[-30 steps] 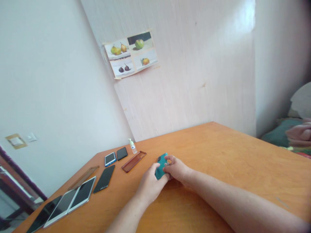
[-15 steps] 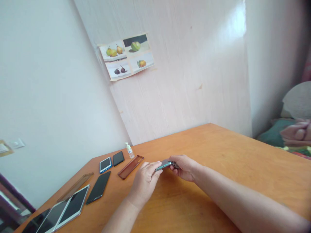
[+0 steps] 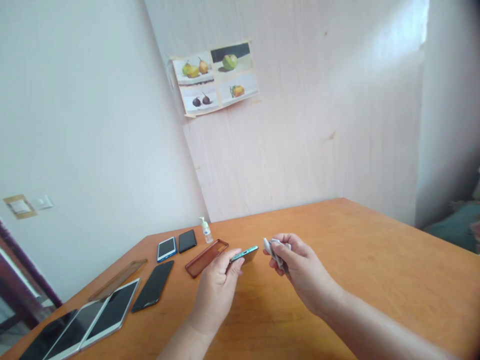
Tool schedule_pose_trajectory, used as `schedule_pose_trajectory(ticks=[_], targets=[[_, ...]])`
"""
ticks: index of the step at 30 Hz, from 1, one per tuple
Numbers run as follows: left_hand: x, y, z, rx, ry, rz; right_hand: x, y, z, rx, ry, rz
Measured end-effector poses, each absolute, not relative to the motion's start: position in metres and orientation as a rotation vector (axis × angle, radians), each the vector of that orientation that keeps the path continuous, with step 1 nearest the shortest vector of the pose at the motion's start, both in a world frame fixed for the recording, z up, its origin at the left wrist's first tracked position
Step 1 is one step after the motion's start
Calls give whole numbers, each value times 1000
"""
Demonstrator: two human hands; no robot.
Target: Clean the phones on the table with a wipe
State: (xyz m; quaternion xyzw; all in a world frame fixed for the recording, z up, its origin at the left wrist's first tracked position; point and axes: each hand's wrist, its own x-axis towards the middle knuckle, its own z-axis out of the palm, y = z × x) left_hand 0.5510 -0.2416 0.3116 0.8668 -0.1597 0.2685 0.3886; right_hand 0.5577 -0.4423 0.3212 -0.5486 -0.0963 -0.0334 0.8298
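My left hand [image 3: 218, 281] grips a smartphone [image 3: 245, 254] by its left end, with the thin edge and its port turned towards me. The phone is held above the wooden table [image 3: 337, 240]. To its right, my right hand [image 3: 300, 260] is closed on a crumpled whitish-grey wipe [image 3: 277, 251], apart from the phone. Just left of the phone lies a brown phone case [image 3: 206, 258]. Its near end sits close to my left hand.
A pump bottle [image 3: 206, 231] stands at the back. Left of it lie a dark phone [image 3: 187, 241], a blue-edged phone [image 3: 166, 248], a black phone [image 3: 153, 286], a clear case [image 3: 119, 278] and white-framed devices [image 3: 110, 314]. A fruit picture [image 3: 216, 80] hangs on the wall.
My right hand has drawn away from the phone to the right, bringing the crumpled wipe into view. My left hand has tilted the phone. The camera view has shifted right to left slightly.
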Motion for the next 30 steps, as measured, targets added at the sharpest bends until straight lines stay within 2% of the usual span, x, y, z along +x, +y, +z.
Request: schedule_pose_trajectory(ticks=[7, 20, 30], targets=[[547, -244, 310, 2216, -413, 667, 544, -430, 313, -1271, -318, -123], [537, -257, 305, 2236, -514, 696, 555, -434, 309, -1269, -188, -62], [536, -263, 304, 2194, -569, 662, 550, -423, 303, -1424, -225, -211]])
